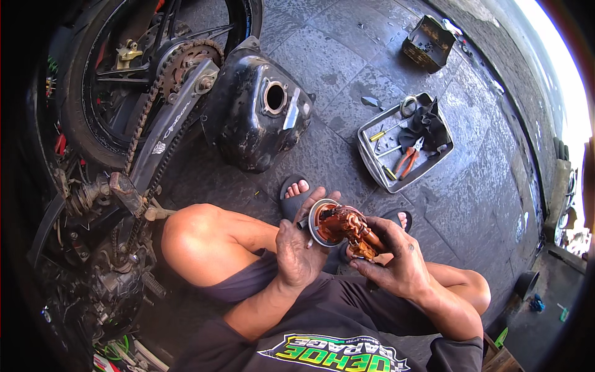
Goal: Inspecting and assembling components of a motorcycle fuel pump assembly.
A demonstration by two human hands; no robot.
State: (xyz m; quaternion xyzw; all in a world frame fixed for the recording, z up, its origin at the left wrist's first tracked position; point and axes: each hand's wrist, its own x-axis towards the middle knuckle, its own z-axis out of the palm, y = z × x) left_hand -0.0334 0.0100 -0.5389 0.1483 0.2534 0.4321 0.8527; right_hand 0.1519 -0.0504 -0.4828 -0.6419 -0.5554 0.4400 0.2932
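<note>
Over my lap I hold a fuel pump, its body stained rusty orange-brown and wet-looking, with a round silver flange at its left end. My left hand cups the flange side, thumb and fingers around its rim. From the right, my right hand grips the pump's body between thumb and fingers. Beyond the hands to the left lies a black fuel tank, scuffed, with a round opening facing up. Part of the pump's underside is hidden by my fingers.
A grey tray ahead to the right holds orange-handled pliers, screwdrivers and a dark cloth. Farther back stands an open, dirty box. A motorcycle swingarm with chain and wheel fills the left side. Dark tiles look wet.
</note>
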